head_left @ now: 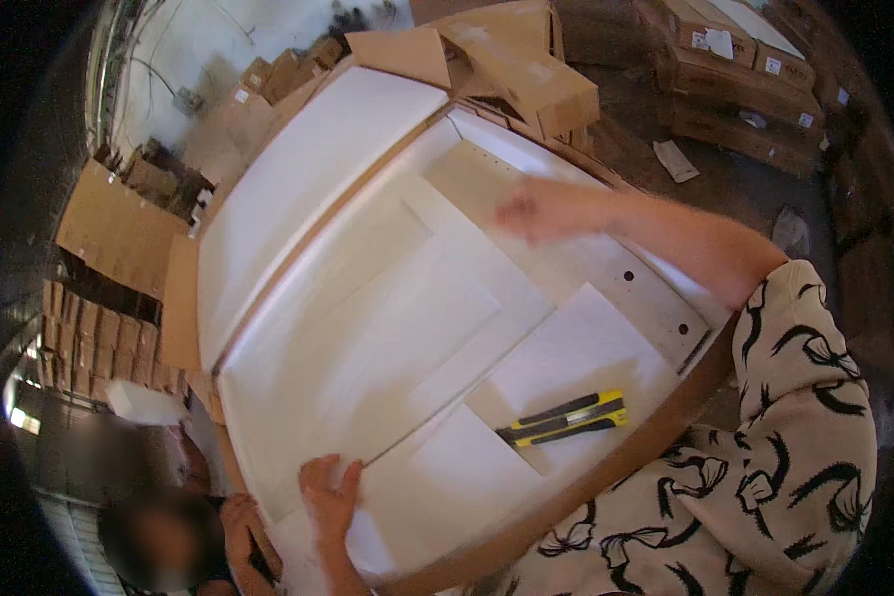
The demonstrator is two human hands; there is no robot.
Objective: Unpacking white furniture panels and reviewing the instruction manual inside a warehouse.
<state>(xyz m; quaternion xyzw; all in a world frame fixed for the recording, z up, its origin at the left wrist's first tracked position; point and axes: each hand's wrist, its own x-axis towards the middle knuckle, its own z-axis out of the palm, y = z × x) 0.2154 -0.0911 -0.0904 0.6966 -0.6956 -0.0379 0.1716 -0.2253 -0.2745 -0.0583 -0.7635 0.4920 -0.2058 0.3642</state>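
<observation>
A large open cardboard box [576, 497] holds stacked white panels [368, 298], some with a raised frame pattern. At the box's near left, my left hand [330, 494] rests on the panels near a seam, thumb apart from the fingers, holding nothing I can see. My right hand [526, 211] is over the far right part of the panels, blurred by motion; its fingers cannot be made out. Closer to me, a yellow-and-black utility knife [566, 419] lies on a smaller white board [576, 343]. A panel with dark round holes [656, 298] runs along the right side.
A white-faced flap or board [318, 189] stands along the far left side. Folded cardboard [526, 74] sits at the far corner. Stacked cartons stand at the upper right [745, 89] and left [99, 338]. Another person's hand [238, 521] is near the box's left edge.
</observation>
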